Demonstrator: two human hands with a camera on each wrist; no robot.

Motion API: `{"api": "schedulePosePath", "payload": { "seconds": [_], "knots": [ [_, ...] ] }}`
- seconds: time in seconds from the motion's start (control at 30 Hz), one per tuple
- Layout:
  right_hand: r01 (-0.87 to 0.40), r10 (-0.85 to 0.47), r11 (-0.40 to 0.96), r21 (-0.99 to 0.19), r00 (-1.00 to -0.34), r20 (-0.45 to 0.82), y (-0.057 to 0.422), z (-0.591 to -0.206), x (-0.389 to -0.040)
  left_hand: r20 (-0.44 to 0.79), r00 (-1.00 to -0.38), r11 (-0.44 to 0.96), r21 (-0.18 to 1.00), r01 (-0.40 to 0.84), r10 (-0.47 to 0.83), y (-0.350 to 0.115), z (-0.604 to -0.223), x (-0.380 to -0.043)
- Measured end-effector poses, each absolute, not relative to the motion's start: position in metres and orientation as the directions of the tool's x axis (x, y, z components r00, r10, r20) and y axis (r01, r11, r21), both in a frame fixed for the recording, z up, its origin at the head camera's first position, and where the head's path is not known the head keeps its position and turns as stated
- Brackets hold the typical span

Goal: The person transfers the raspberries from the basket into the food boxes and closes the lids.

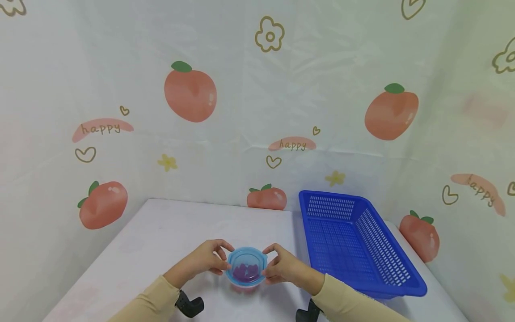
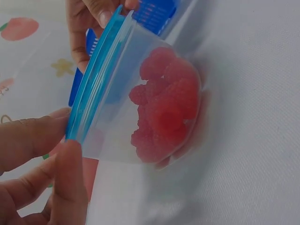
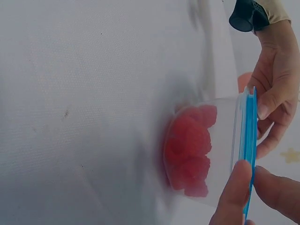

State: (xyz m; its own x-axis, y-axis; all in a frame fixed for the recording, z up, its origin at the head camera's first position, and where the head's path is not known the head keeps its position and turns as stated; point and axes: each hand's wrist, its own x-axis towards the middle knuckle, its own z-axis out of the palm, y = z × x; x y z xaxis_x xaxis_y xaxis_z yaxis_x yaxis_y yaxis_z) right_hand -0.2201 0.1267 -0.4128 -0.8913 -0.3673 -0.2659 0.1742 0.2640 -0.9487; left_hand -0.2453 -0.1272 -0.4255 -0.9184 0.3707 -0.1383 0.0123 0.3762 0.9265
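Note:
A round clear plastic container [image 2: 115, 136] with a light blue lid [image 1: 247, 250] stands on the white table in front of me. Several red raspberries [image 2: 168, 105] show through its wall, heaped at the bottom; from above they look purple under the lid. The left hand [image 1: 211, 258] pinches the lid's left rim between thumb and fingers. On the opposite side the right hand [image 1: 283, 267] pinches the right rim in the same way. In both wrist views the lid lies across the container's mouth; whether it is fully pressed down I cannot tell.
A large blue plastic basket [image 1: 364, 286] with slotted walls stands at the right, just beyond the right hand. The white table [image 1: 181, 223] ends at the back against a hanging cloth [image 1: 233, 170] printed with peaches. Black devices [image 1: 191, 305] are strapped at the wrists.

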Motion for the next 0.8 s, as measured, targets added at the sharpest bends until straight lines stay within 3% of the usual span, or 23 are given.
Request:
{"api": "schedulePosePath", "payload": {
  "seconds": [0.3,0.8],
  "knots": [
    [0.165,-0.34,0.303,-0.939,-0.901,-0.268,0.128,-0.414,-0.221,-0.168,-0.899,0.314,0.949,-0.035,0.405,-0.128,-0.431,-0.249],
    [0.198,-0.354,0.245,-0.949,-0.893,-0.278,0.127,-0.415,-0.223,-0.198,-0.872,0.222,0.969,-0.106,0.447,-0.131,-0.437,-0.254]
  ]
}}
